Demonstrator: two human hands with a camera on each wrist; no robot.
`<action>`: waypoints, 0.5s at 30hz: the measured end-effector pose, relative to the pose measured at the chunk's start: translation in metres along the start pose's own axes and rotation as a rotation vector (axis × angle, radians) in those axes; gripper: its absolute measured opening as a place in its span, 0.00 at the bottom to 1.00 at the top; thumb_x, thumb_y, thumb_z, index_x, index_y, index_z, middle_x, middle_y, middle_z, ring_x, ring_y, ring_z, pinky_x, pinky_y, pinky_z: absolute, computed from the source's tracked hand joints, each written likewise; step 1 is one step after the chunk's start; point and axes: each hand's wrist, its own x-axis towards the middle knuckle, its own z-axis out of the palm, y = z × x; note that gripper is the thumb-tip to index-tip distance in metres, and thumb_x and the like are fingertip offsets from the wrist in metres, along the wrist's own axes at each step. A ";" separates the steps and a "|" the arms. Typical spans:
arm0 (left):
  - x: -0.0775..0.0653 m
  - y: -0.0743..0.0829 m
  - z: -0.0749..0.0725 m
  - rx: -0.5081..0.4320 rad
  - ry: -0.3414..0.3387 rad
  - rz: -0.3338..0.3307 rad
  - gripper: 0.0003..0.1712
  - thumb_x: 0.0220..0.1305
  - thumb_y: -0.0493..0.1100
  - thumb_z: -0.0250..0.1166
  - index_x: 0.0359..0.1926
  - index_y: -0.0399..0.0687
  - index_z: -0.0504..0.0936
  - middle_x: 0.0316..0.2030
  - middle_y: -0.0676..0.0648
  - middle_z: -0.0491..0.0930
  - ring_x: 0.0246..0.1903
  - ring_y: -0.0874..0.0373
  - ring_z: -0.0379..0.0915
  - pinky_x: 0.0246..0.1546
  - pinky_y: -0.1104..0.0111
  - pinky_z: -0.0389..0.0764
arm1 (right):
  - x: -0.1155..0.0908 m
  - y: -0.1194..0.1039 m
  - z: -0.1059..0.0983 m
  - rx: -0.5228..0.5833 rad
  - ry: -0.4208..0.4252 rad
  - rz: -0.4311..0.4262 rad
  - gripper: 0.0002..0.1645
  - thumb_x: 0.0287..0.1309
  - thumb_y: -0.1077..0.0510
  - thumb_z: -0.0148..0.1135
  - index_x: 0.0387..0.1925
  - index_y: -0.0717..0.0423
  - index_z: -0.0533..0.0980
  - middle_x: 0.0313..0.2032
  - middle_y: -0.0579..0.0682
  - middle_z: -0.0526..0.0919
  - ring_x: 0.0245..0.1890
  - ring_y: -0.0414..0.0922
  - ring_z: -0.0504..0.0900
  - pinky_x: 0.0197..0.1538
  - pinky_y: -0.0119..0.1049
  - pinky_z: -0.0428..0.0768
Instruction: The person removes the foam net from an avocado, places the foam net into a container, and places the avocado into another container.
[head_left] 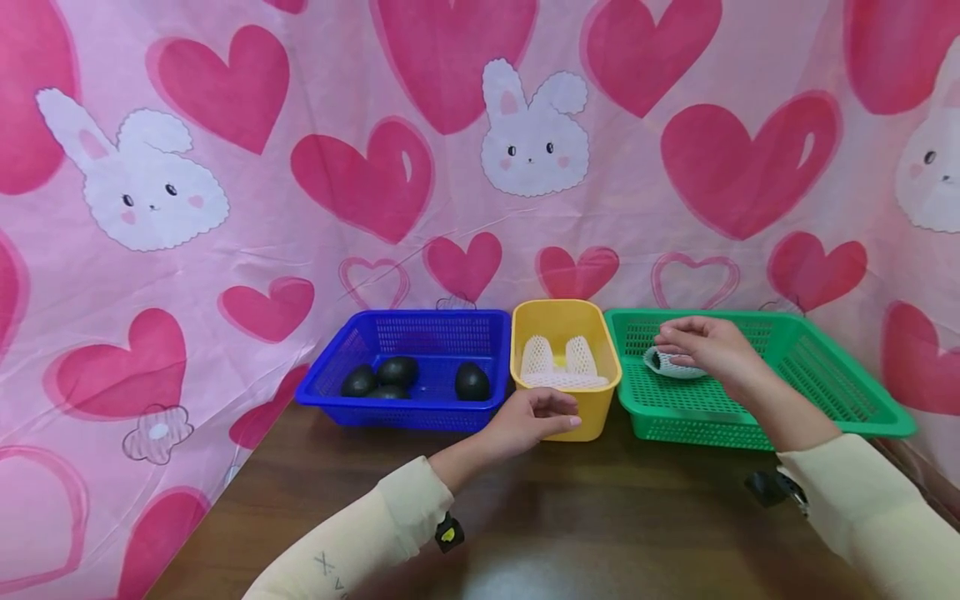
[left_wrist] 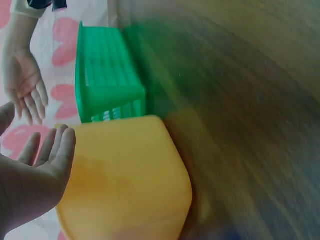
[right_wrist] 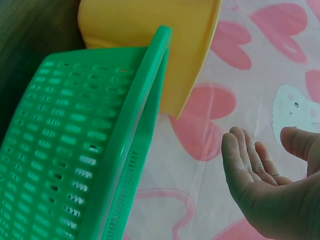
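Observation:
My left hand (head_left: 531,421) hovers in front of the yellow bin (head_left: 597,417), fingers loosely bent and holding nothing. White foam net sleeves (head_left: 537,358) stand and lie inside that bin. Over the green basket (head_left: 705,431) is my right hand (head_left: 712,348), its palm empty in the right wrist view. Below its fingers, a dark avocado in a white foam net (head_left: 667,367) lies in the basket, partly covered by the hand in the head view. Several bare dark avocados (head_left: 472,382) lie in the blue basket (head_left: 420,410) at the left.
The three containers stand side by side at the back of a brown wooden table (head_left: 525,508). Behind them hangs a pink cloth (head_left: 465,217) with hearts and rabbits. Dark straps with small devices (head_left: 450,532) hang below the sleeves.

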 end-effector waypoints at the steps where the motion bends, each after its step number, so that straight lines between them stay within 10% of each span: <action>1: 0.001 -0.001 0.003 0.004 -0.004 0.001 0.18 0.63 0.45 0.68 0.51 0.41 0.81 0.42 0.52 0.83 0.42 0.60 0.79 0.46 0.66 0.79 | 0.001 0.001 0.000 -0.014 0.009 -0.004 0.41 0.68 0.40 0.53 0.64 0.71 0.62 0.59 0.68 0.72 0.49 0.41 0.80 0.48 0.34 0.79; 15: 0.022 -0.015 0.049 -0.202 0.016 -0.060 0.17 0.66 0.38 0.64 0.52 0.32 0.79 0.42 0.40 0.83 0.45 0.45 0.81 0.43 0.62 0.81 | 0.010 0.019 -0.001 -0.290 0.101 -0.022 0.36 0.66 0.43 0.58 0.61 0.69 0.66 0.56 0.69 0.73 0.56 0.64 0.72 0.52 0.55 0.76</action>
